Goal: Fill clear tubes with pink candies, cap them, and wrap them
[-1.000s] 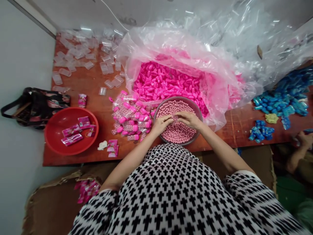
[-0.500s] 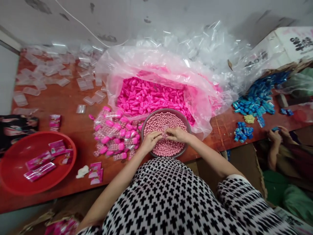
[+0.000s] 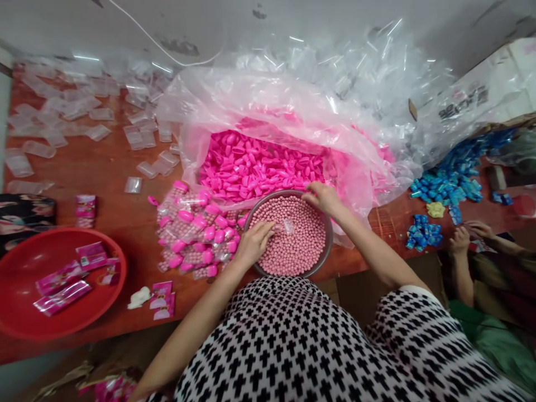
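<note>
A grey bowl (image 3: 329, 245) stands in front of me, filled with small pink beads (image 3: 293, 251). My left hand (image 3: 255, 243) is over its left side, fingertips pinched on a small clear container that the fingers largely hide. Close by, a clear plastic piece (image 3: 288, 226) lies on the beads. At the bowl's far right rim is my right hand (image 3: 324, 198), fingers apart, with its fingertips near the bright pink caps (image 3: 255, 167) in a large plastic bag (image 3: 251, 86). Nothing shows in that hand. Left of the bowl are heaped bead-filled clear containers with pink caps (image 3: 196, 229).
A red basin (image 3: 25, 312) with pink packets stands at the left. Clear plastic boxes (image 3: 54, 114) lie behind it. To the right are blue wrapped pieces (image 3: 448, 178) and another person's hands (image 3: 460, 240). Clear plastic (image 3: 343, 61) is piled along the wall.
My right hand has left my left hand over the bowl's middle and moved up and right to the far rim. The left hand stays pinched over the beads. The view has shifted slightly.
</note>
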